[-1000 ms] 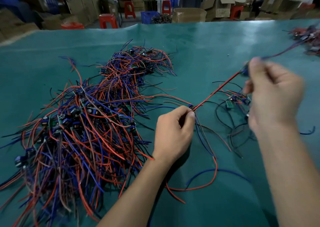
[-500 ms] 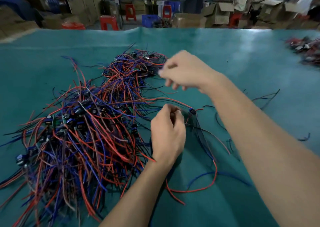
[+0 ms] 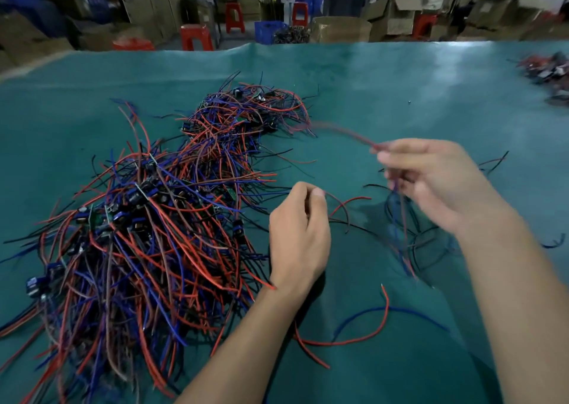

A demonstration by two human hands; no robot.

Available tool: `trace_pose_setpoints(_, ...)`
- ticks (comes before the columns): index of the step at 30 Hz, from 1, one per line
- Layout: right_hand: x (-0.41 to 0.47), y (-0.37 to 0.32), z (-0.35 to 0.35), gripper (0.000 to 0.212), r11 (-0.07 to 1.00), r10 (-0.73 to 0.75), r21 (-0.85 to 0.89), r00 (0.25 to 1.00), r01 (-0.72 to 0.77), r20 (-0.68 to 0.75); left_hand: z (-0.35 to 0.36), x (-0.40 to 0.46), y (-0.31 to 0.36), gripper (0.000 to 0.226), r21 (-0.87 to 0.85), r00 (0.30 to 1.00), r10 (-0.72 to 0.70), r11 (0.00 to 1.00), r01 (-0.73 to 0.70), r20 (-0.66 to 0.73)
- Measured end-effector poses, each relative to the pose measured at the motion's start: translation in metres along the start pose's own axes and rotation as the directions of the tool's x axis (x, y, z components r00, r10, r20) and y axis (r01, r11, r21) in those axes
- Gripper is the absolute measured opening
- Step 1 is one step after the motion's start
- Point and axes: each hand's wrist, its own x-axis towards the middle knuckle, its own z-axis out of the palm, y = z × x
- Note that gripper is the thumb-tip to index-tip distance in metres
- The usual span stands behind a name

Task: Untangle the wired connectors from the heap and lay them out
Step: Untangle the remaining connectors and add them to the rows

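A big heap of tangled red, blue and black wires with small connectors [image 3: 147, 219] covers the left half of the teal table [image 3: 369, 89]. My left hand [image 3: 297, 234] hovers at the heap's right edge, fingers curled, pinching thin wires by thumb and forefinger. My right hand [image 3: 431, 182], blurred, is raised to the right and grips a bundle of wires; a red wire [image 3: 341, 132] stretches from it back to the heap's far end, and blue and red strands [image 3: 400, 237] hang below it.
Loose red and blue wires [image 3: 369, 326] lie near my forearms. A few separated black-wired pieces [image 3: 431, 243] lie under my right hand. A second small pile [image 3: 548, 74] sits at the far right edge. Boxes and red stools stand beyond the table.
My right hand went from the heap's far end back to the right, pulling a red wire out with it. My left hand stayed at the heap's edge, still pinching.
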Motion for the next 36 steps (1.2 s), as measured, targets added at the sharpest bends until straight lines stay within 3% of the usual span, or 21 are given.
trace_pose_setpoints(2, -0.006, -0.006, -0.008, 0.015, 0.929, 0.086, 0.360, 0.996, -0.089, 0.024, 0.000, -0.001, -0.001, 0.032, -0.020, 1.000, -0.006, 1.000, 0.006, 0.002)
trace_pose_setpoints(4, -0.009, -0.006, -0.006, 0.019, 0.834, 0.174, 0.514, 0.980, -0.201, 0.101, 0.001, -0.001, -0.003, 0.030, -0.026, 1.000, -0.012, 1.000, 0.013, 0.017)
trace_pose_setpoints(6, -0.012, 0.002, 0.006, 0.019, 0.861, 0.221, 0.430, 0.962, -0.270, 0.163, 0.002, -0.001, -0.005, 0.029, -0.019, 0.999, 0.005, 1.000, -0.004, 0.036)
trace_pose_setpoints(10, -0.015, 0.022, 0.038, 0.027, 0.978, 0.183, 0.075, 0.974, -0.194, 0.136, 0.002, -0.004, -0.001, 0.046, -0.108, 0.997, 0.012, 0.994, -0.003, 0.083)
trace_pose_setpoints(16, -0.013, 0.030, 0.043, 0.007, 0.979, 0.184, 0.075, 0.979, -0.191, 0.091, 0.001, -0.001, -0.003, 0.011, -0.033, 0.992, 0.007, 0.999, -0.003, 0.122)
trace_pose_setpoints(20, -0.012, 0.030, 0.039, 0.006, 0.984, 0.170, 0.035, 0.982, -0.173, 0.079, 0.001, -0.001, -0.004, 0.007, -0.028, 0.994, 0.014, 1.000, -0.011, 0.112)
trace_pose_setpoints(24, -0.006, 0.029, 0.032, 0.013, 0.999, 0.038, -0.007, 0.996, -0.038, -0.076, 0.003, 0.000, -0.006, 0.011, -0.025, 0.992, 0.005, 1.000, -0.002, 0.127)
trace_pose_setpoints(28, -0.002, 0.019, 0.010, 0.018, 0.988, -0.155, -0.032, 0.940, 0.152, -0.305, 0.005, 0.000, -0.008, 0.010, -0.005, 0.986, 0.002, 1.000, -0.001, 0.168)
trace_pose_setpoints(31, 0.000, 0.013, -0.006, 0.017, 0.969, -0.227, -0.010, 0.871, 0.247, -0.435, 0.006, -0.001, -0.009, 0.009, 0.019, 0.981, 0.030, 0.999, -0.034, 0.191)
trace_pose_setpoints(33, 0.001, 0.010, -0.018, 0.020, 0.952, -0.193, 0.094, 0.808, 0.292, -0.557, 0.006, -0.002, -0.010, 0.010, 0.038, 0.982, 0.031, 0.999, -0.039, 0.186)
trace_pose_setpoints(36, 0.000, 0.005, -0.038, 0.023, 0.928, -0.098, 0.168, 0.654, 0.332, -0.750, 0.005, -0.001, -0.012, 0.011, 0.005, 0.995, 0.011, 1.000, -0.012, 0.097)
